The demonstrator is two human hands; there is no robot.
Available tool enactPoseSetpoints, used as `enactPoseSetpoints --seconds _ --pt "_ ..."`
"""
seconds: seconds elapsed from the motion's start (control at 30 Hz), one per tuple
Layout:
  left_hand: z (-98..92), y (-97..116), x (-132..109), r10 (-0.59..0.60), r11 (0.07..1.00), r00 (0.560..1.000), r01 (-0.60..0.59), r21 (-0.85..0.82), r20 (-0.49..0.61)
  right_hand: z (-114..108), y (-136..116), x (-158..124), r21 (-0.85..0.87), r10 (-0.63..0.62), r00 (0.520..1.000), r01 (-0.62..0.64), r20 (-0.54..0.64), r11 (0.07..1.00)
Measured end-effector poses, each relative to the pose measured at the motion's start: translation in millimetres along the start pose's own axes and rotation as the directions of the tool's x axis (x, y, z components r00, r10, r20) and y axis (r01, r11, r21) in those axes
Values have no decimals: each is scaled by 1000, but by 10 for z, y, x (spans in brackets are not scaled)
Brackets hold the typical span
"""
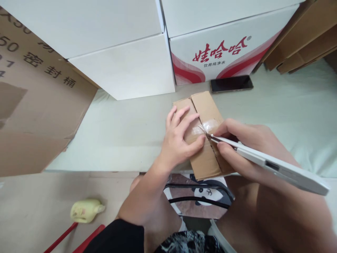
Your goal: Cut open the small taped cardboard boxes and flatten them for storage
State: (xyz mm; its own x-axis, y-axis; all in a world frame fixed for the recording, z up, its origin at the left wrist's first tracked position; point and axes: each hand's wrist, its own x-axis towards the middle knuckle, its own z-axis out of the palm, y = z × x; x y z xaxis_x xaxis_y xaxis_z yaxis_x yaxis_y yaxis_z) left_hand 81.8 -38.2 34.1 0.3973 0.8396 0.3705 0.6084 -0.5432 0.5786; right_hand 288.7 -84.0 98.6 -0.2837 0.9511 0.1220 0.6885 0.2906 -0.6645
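A small brown cardboard box [206,163] lies at the near edge of the pale green surface, a seam running along its top. Clear tape [210,124] crosses the seam and looks partly slit. My left hand [177,137] rests on the box's left side with fingers spread, thumb close to the seam. In my right hand [244,140] is a white utility knife [284,168], gripped near its front between thumb and fingers. The blade tip meets the seam by the tape, and the handle slants down to the right.
Behind the box stand white cartons [131,66], one with red lettering, and a black phone [231,83]. A large printed cardboard carton [39,105] is at left, folded cardboard [302,42] at back right. A yellow bottle [86,211] is on the floor; a black-framed panda-print item [200,198] is below.
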Motion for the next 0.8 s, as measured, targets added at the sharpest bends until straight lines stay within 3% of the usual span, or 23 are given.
enactPoseSetpoints --seconds 0.37,0.8 --pt "8 22 -28 41 999 997 -40 20 -58 -9 -19 -1 7 42 998 -41 -38 999" --pt "17 14 -39 159 987 987 -159 7 -16 -23 6 -26 9 55 995 -55 -88 998"
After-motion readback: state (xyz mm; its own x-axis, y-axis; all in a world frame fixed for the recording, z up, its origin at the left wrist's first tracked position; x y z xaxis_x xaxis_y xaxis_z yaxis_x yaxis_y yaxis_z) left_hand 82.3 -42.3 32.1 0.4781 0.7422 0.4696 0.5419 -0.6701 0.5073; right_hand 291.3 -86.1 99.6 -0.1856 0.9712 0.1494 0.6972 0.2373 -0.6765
